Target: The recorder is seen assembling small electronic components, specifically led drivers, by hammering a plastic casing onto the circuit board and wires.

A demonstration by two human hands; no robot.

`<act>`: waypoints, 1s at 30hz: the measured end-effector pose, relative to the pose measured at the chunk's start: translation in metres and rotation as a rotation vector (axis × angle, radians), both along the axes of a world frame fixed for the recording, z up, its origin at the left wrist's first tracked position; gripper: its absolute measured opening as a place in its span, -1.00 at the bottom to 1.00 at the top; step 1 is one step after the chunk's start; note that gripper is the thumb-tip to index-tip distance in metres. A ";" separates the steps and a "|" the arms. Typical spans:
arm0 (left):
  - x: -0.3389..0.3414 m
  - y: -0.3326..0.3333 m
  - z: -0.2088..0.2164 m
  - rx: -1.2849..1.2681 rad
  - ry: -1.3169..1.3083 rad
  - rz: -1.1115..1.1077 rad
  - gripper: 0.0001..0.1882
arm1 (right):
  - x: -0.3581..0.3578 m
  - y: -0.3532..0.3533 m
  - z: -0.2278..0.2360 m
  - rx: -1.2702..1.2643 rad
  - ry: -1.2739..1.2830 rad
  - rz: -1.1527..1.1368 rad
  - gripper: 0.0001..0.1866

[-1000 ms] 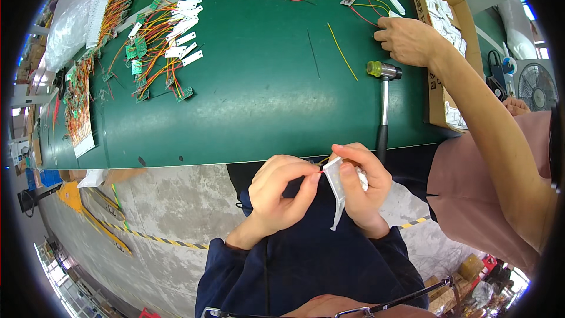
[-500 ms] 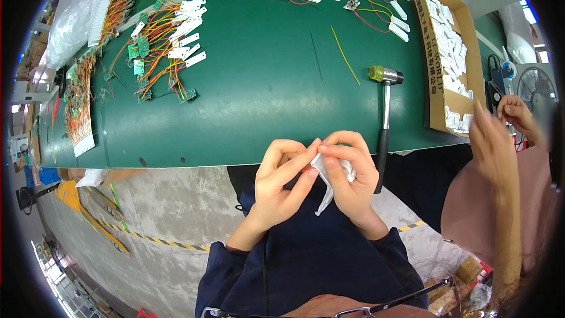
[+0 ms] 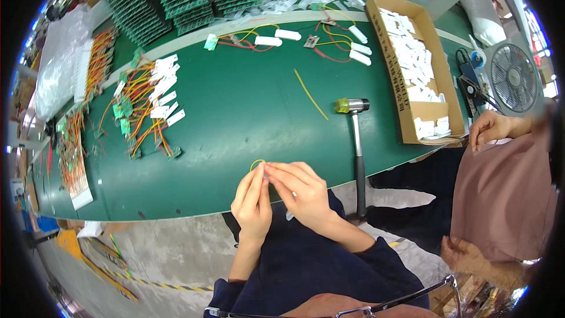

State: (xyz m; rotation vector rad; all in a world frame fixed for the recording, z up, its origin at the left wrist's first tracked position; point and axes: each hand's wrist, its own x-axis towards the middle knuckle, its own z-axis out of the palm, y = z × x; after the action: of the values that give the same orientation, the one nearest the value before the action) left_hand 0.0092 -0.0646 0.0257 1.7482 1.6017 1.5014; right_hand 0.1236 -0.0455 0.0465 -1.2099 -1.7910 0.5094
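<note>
Green and smooth, the counter (image 3: 223, 118) stands in a workshop with a concrete floor (image 3: 188, 244). At its near edge, in the middle, a curved yellow wire (image 3: 254, 164) makes a small arch at the fingertips of both hands. The left hand (image 3: 253, 203) has its fingers pressed together and seems to pinch this wire. The fingers of the right hand (image 3: 303, 194) are bent and meet the left ones at the tips; what exactly they grip, I cannot tell. Below the right palm, a bit of white strip (image 3: 289, 215) shows.

Compared with half a second ago, the hands have come over the counter, and the wire shows now, while the white strip is mostly hidden. For the work in hand this means that it goes on at the wire, but the fingers cover the pinched place.

Farther out, a loose yellow wire (image 3: 310, 94) lies beyond the hands, and a hammer (image 3: 357, 141) is to its right. On the right, a carton (image 3: 388, 70) holds white parts (image 3: 409, 53); on the left lie wired boards (image 3: 141, 106). Stacks of green boards (image 3: 176, 0) are at the far left. Near right, a co-worker's hand (image 3: 465, 254) is low beside the body.
</note>
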 end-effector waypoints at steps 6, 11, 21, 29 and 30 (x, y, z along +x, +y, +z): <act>0.003 0.013 -0.003 -0.007 0.079 -0.021 -0.71 | 0.001 0.010 -0.009 -0.057 0.082 0.006 -0.76; 0.005 0.025 -0.004 -0.031 0.097 -0.085 -0.71 | 0.000 0.020 -0.025 -0.079 0.193 -0.023 -0.80; 0.011 0.040 -0.014 -0.130 0.097 -0.136 -0.71 | 0.010 0.031 -0.043 -0.214 0.356 -0.020 -0.85; 0.006 0.044 -0.019 -0.186 0.190 -0.131 -0.65 | 0.013 0.040 -0.053 -0.208 0.389 0.030 -0.87; 0.006 0.044 -0.019 -0.182 0.224 -0.136 -0.64 | 0.013 0.040 -0.054 -0.213 0.392 0.026 -0.87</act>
State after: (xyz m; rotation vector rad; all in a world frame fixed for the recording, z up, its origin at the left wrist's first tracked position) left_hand 0.0152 -0.0205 0.0070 1.9307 1.6289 1.0943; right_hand 0.1370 -0.0060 -0.0077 -1.1357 -1.4459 0.9042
